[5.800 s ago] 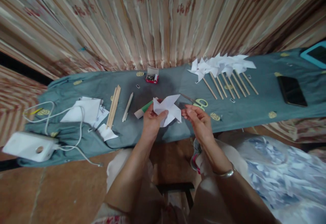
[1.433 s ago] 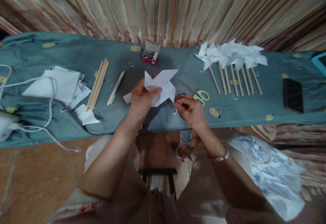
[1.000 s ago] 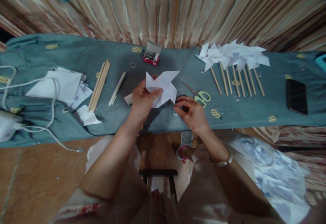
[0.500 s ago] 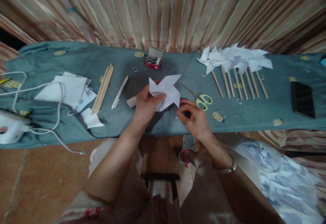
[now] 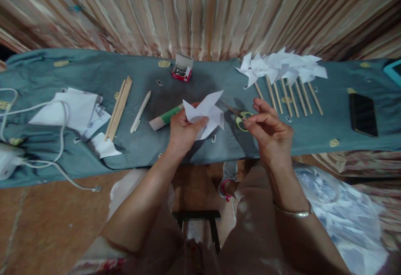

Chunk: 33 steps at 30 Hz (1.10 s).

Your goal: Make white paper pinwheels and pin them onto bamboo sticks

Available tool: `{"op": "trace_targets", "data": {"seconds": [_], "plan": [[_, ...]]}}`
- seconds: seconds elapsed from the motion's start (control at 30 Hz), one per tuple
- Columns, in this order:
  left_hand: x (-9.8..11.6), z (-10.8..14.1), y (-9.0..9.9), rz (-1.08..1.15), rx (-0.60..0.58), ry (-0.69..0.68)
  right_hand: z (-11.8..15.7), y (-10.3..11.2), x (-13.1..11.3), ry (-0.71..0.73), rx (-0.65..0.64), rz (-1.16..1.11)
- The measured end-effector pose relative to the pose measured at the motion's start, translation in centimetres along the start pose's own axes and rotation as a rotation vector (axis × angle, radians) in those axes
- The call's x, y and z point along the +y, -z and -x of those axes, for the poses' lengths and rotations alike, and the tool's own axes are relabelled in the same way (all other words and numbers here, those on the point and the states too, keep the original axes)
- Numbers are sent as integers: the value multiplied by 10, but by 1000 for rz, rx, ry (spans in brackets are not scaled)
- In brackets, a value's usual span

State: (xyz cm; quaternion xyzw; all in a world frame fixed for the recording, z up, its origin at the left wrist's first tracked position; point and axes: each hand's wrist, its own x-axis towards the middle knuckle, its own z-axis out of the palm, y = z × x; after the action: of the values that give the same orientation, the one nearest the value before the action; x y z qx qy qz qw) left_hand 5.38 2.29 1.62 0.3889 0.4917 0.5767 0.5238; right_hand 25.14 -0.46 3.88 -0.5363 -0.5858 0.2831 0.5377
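My left hand (image 5: 184, 132) is closed on a folded white paper pinwheel (image 5: 209, 112), its thumb pressed over the middle. The pinwheel has no stick on it. To the right, my right hand (image 5: 272, 131) is raised over the handles of the scissors (image 5: 239, 121), with thumb and index finger pinched. A tiny shiny thing that looks like a thumbtack (image 5: 244, 119) shows at those fingertips. Partly behind my left hand lies a green and pale pink tube-like object (image 5: 164, 118). An open red box (image 5: 181, 74) of small metal tacks stands farther back.
Several finished pinwheels (image 5: 282, 67) on wooden sticks lie at the back right, a phone (image 5: 363, 114) beyond them. Leftward are a white pen (image 5: 140, 111), loose wooden sticks (image 5: 119, 108), white paper sheets (image 5: 67, 110) and a white cable (image 5: 62, 141). A teal cloth (image 5: 206, 152) covers the table.
My right hand has moved away from the pinwheel's edge, rightward and up over the scissors. My left hand keeps the pinwheel, now slightly tilted. More of the green tube-like object shows.
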Motion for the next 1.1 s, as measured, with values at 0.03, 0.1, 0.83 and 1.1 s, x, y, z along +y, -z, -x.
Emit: {"op": "trace_targets", "data": {"seconds": [0.03, 0.1, 0.83, 1.1], "plan": [[-1, 0, -1, -5, -4, 4, 0, 1, -1, 4, 2, 2], [-2, 1, -3, -12, -29, 17, 2, 0, -5, 11, -31, 24], [0, 12, -15, 28, -247, 37, 14, -11, -14, 30, -226, 147], [4, 15, -14, 58, -243, 72, 13, -10, -15, 11, -241, 129]]}}
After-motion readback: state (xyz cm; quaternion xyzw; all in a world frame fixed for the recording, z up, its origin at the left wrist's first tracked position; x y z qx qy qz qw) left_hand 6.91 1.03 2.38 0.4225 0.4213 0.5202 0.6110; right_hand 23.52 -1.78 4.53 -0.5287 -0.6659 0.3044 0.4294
